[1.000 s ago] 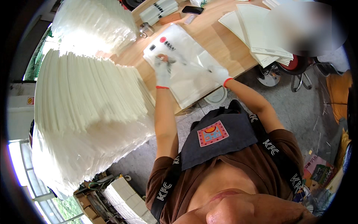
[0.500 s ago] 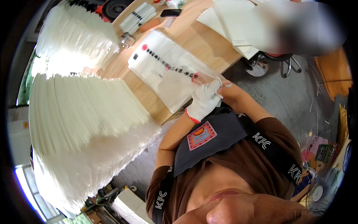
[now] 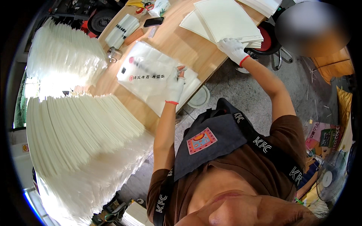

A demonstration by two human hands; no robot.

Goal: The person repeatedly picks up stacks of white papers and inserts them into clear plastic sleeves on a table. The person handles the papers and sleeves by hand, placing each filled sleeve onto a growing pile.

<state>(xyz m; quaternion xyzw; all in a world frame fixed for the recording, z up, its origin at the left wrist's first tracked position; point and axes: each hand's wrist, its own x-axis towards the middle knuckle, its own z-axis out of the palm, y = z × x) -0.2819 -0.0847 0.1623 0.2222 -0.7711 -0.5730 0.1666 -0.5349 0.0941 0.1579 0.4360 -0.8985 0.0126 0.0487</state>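
Note:
My left hand (image 3: 175, 86), in a white glove with red cuff and a bare fingertip showing, is closed on the upper layer of a clear plastic bag (image 3: 151, 98). The bag lies on a pile of like bags with dark lettering and red round marks, and its printed layer bends up toward my fingers. Away to the right, my right hand (image 3: 232, 49), also gloved, rests on the near corner of a stack of cream paper sheets (image 3: 226, 19). Its fingers are stretched over the top sheet, and the thumb is hard to make out.
Tall piles of cream sheets in clear plastic (image 3: 83, 132) stand at my left. On the wooden table (image 3: 181, 37) are a phone (image 3: 154, 21), a brown block (image 3: 134, 36), a metal jar (image 3: 114, 54) and folded bags (image 3: 122, 30). A person with a blurred head (image 3: 313, 28) is at the right.
My hands have parted from the bag's near right corner. The right has swung out to the paper stack; the left has moved left and raised the bag's upper layer.

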